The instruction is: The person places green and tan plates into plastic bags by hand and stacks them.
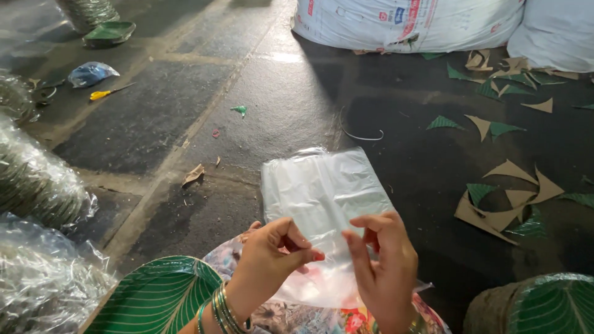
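Both hands pinch the near edge of a clear plastic bag (322, 204): left hand (269, 256) and right hand (383, 260) side by side, the bag's length stretching away from them.

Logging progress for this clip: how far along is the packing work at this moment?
Done: wrapped stacks of plates lie at the left edge. In hand: the left hand and right hand pinch the near edge of a clear plastic bag, which looks flat and empty; whether its mouth is open yet, I cannot tell. Left: the green leaf-print plates beside the knees are unbagged, as is another stack at the lower right.
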